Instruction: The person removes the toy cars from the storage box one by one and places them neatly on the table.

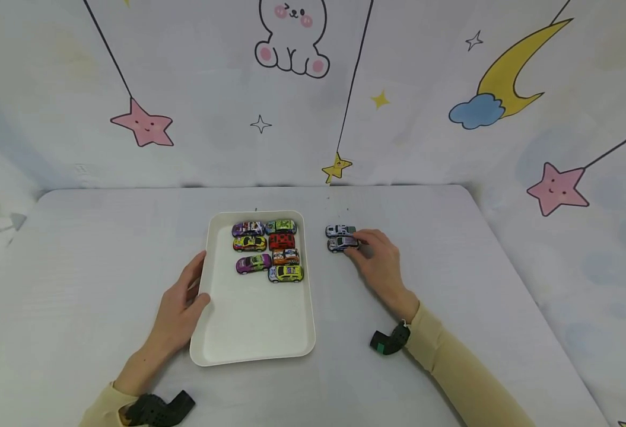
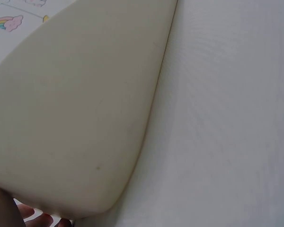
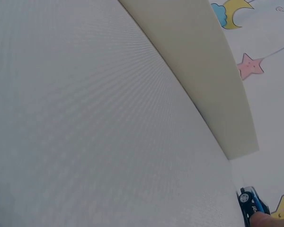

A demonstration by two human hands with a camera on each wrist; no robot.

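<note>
My left hand (image 1: 176,314) grips the left rim of a white tray (image 1: 254,326), its thumb lying over the edge. In the left wrist view the tray's side (image 2: 85,104) fills much of the picture, with the fingertips (image 2: 40,221) at its lower edge. Right of the tray, my right hand (image 1: 383,264) pinches a dark toy car (image 1: 342,244) between thumb and fingers. Just behind that car sits a white and green toy car (image 1: 339,230). The right wrist view catches a toy car (image 3: 251,202) at the thumb, low in the right corner.
Several toy cars stand in the tray's far part, among them a red one (image 1: 282,241), an orange one (image 1: 286,257), a purple and green one (image 1: 253,264) and a yellow one (image 1: 286,273). A white cloth covers the table (image 1: 104,249); a patterned backdrop (image 1: 211,89) rises behind.
</note>
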